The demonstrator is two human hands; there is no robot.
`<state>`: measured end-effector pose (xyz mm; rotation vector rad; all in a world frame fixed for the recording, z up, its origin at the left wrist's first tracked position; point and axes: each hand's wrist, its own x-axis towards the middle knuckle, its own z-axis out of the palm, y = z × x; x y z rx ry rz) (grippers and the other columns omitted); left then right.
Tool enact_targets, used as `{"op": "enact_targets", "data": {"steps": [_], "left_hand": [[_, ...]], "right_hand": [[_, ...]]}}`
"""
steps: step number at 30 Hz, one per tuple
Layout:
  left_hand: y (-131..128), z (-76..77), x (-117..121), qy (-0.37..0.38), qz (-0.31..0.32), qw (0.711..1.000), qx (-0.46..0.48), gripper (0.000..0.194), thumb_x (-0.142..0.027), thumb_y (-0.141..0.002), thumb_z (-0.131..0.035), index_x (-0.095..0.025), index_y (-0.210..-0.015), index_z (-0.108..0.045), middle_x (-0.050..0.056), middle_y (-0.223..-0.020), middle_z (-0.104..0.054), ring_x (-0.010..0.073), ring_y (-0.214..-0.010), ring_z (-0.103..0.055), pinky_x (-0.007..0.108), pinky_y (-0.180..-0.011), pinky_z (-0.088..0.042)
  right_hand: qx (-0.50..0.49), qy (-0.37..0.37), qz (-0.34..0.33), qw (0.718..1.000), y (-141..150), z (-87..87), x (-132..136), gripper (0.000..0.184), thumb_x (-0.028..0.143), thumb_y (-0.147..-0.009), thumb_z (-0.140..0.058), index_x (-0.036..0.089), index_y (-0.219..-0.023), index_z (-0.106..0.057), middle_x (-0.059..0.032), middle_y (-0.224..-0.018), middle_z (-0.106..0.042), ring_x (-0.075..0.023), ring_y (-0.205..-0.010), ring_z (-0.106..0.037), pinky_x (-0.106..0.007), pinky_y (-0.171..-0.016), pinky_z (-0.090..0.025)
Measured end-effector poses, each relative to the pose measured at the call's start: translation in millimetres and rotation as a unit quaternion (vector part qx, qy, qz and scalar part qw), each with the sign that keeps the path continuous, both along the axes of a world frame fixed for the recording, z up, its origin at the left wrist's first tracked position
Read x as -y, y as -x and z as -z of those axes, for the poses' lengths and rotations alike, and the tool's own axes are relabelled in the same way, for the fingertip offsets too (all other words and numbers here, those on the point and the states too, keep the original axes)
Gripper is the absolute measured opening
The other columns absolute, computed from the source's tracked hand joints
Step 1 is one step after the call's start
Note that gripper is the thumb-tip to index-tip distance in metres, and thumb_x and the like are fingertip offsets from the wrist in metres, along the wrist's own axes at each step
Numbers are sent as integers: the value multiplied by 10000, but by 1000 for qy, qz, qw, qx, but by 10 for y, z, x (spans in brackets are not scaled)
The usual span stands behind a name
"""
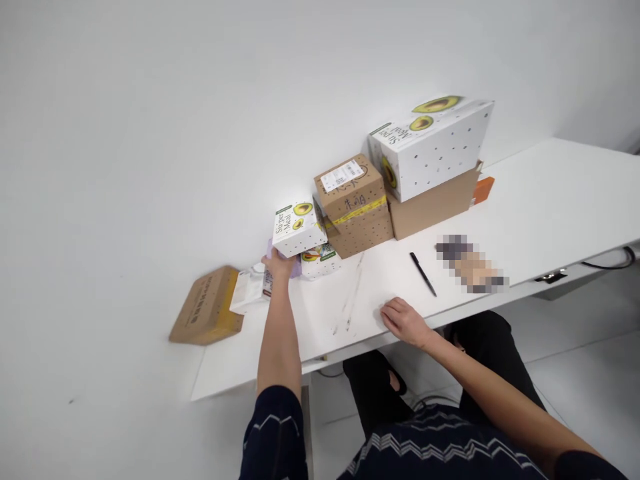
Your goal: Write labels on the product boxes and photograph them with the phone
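Observation:
My left hand [280,262] reaches to the boxes at the table's left part, its fingers closed around a pale purple box [297,269], mostly hidden by the hand. Right above it sits a small white avocado-print box [299,230] marked "Super Meal", resting partly on another white printed box [320,261]. To the left of my hand lies a white pack [249,288] with a dark printed end. My right hand [404,321] rests near the table's front edge, fingers curled together, with nothing visible in them.
A black pen [423,274] and a blurred-out item [470,263] lie on the white table [560,200]. Stacked brown cartons [363,230] and a large white avocado box [440,157] line the wall. A taped carton [206,305] stands at the left end, an orange box [483,191] behind.

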<state>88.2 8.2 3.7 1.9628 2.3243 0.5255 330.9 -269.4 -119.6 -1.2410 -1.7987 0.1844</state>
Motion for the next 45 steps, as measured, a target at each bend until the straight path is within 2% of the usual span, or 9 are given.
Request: {"op": "enact_targets", "data": {"steps": [4,10,16,20,24,29,34,40,45], "left_hand": [[184,-14,430,-1,-40,999,32,694,-516,-784,-564,-256,-1391,-353,153,-1436,-218,319,-1172,-509,415,-987,-428],[517,123,1629,-40,-15,996,75,683,-433,-761,-639,-251,-1374,-401,136,-1406,-213,290,-1271,-417,387,-1064,-377],[-200,264,2462,-75,154,978,115,643,-381,-736,-678,-265,-1329,-455,124,-1361,-268,285,-1310,-369,400,-1087,-378],[-805,252,2549,-76,325,927,169,622,-356,-701,-724,-267,-1275,-500,123,-1397,-255,313,-1354,-307,455,-1108,-343],[-1013,270,2328,-63,380,877,287,689,-379,-662,-762,-249,-1274,-473,133,-1428,-237,310,-1327,-358,444,-1059,-396],[-1120,456,1903,25,271,818,507,524,-498,-782,-626,-219,-1212,-521,122,-1320,-503,240,-1073,-592,389,-890,-513],[-1191,737,1875,93,177,808,554,456,-498,-807,-613,-186,-1139,-620,115,-1231,-623,255,-1137,-580,392,-966,-478],[-1024,940,2215,159,148,756,617,643,-639,-871,-403,-159,-1275,-543,136,-1254,-617,266,-1122,-605,429,-939,-500],[-1010,793,2332,120,232,793,550,554,-570,-867,-494,-185,-1260,-564,105,-1323,-573,257,-1255,-506,400,-1069,-395]], "right_hand": [[-11,-3,-2,1000,-7,-18,6,253,215,-919,-402,198,-864,-648,-102,-777,-624,-230,-763,-555,-413,-727,-497],[-46,31,4,998,-2,24,44,240,240,-910,-417,207,-852,-648,-114,-821,-640,-246,-823,-582,-425,-767,-506],[-206,91,64,972,1,4,14,271,346,-929,-416,210,-1017,-633,-117,-1002,-638,-237,-948,-606,-418,-882,-485],[-312,135,136,931,-87,-75,75,398,432,-943,-379,192,-1203,-561,-129,-1204,-591,-242,-1107,-552,-448,-997,-414],[-314,145,143,927,-210,-169,309,472,469,-922,-425,199,-1302,-499,-126,-1229,-583,-253,-1076,-553,-456,-935,-456],[-272,107,131,947,-254,-383,509,439,447,-931,-425,206,-1277,-545,-118,-1102,-597,-219,-924,-590,-374,-769,-531],[-252,124,119,952,-249,-413,511,418,436,-930,-421,217,-1247,-585,-131,-1198,-558,-244,-1059,-573,-391,-840,-525],[-313,227,131,913,-235,-291,563,530,510,-898,-449,180,-1304,-539,-131,-1211,-582,-229,-985,-602,-391,-866,-508],[-296,238,99,920,-330,-399,434,505,467,-885,-451,200,-1299,-562,-112,-1278,-563,-241,-1104,-569,-407,-971,-454]]}}
